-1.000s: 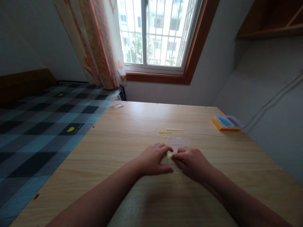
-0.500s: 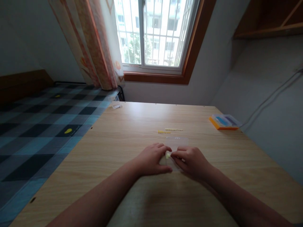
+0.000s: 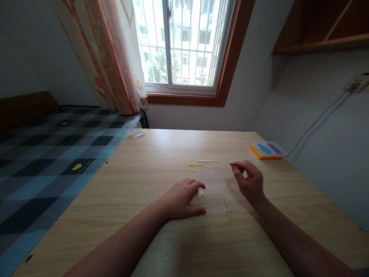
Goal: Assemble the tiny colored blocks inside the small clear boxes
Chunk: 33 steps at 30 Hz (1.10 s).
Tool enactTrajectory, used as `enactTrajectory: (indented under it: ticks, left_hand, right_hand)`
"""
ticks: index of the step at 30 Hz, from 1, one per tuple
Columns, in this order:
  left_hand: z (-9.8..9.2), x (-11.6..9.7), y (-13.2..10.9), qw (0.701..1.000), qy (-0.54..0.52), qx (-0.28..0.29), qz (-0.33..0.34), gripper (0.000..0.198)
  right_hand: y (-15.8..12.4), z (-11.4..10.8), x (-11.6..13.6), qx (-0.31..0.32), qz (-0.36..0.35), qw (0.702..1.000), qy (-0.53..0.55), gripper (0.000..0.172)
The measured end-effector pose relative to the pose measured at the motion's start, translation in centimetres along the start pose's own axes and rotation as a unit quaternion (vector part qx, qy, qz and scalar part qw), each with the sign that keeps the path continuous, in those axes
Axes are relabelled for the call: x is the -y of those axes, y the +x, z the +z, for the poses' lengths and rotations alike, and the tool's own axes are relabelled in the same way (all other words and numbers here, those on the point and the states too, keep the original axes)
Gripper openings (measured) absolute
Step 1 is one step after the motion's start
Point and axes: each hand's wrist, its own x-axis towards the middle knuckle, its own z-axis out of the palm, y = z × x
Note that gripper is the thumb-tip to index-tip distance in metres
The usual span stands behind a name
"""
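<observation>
A clear, open plastic case (image 3: pixel 215 200) lies on the wooden table, its transparent lid (image 3: pixel 211 179) spread out behind it. Pale yellow small pieces (image 3: pixel 201 193) sit in its left part. My left hand (image 3: pixel 184 198) rests at the case's left side, thumb and fingers apart around that edge. To the right of the case, my right hand (image 3: pixel 248 181) is raised with thumb and index finger pinched together; whatever is between them is too small to name. Behind the lid are a row of yellow pieces (image 3: pixel 196 165) and a row of pale pieces (image 3: pixel 208 161).
An orange box with a clear lid (image 3: pixel 266 151) stands at the table's back right. Clear plastic containers (image 3: pixel 135 126) are at the back left corner, by a checked bed (image 3: pixel 57 161). Behind the table are a window and a curtain (image 3: pixel 105 57).
My right hand has moved away from the case, to the right and up, uncovering the case's right part. My left hand stays at the case. The view has shifted slightly.
</observation>
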Motion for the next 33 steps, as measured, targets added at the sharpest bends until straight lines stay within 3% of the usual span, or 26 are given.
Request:
enactTrajectory:
  ticks: [4, 10, 14, 17, 20, 25, 33]
  left_hand:
    - [0.0, 0.0, 0.0, 1.0, -0.001, -0.004, 0.005, 0.06]
    - [-0.1, 0.0, -0.1, 1.0, -0.005, -0.003, 0.003, 0.061]
    - [-0.1, 0.0, -0.2, 1.0, -0.007, -0.005, 0.005, 0.059]
    - [-0.1, 0.0, -0.2, 1.0, -0.009, -0.006, 0.006, 0.059]
    - [0.0, 0.0, -0.2, 1.0, -0.006, -0.005, 0.002, 0.06]
    - [0.2, 0.1, -0.2, 1.0, -0.005, -0.011, 0.009, 0.062]
    - [0.3, 0.2, -0.3, 1.0, -0.01, -0.013, 0.012, 0.062]
  right_hand:
    - [-0.3, 1.2, -3.3, 0.01, 0.066, 0.998, -0.012, 0.021]
    - [1.4, 2.6, -6.2, 0.072, 0.089, 0.992, -0.048, 0.031]
    - [5.1, 3.8, -6.1, 0.199, 0.044, 0.978, -0.038, 0.024]
    - [7.5, 5.6, -5.5, 0.323, -0.005, 0.946, -0.025, 0.014]
    - [8.9, 7.7, -5.0, 0.396, -0.03, 0.917, -0.037, 0.012]
    - [9.4, 9.9, -4.7, 0.449, -0.033, 0.89, -0.078, 0.015]
    - [9.0, 10.8, -4.7, 0.475, -0.042, 0.868, -0.135, 0.015]
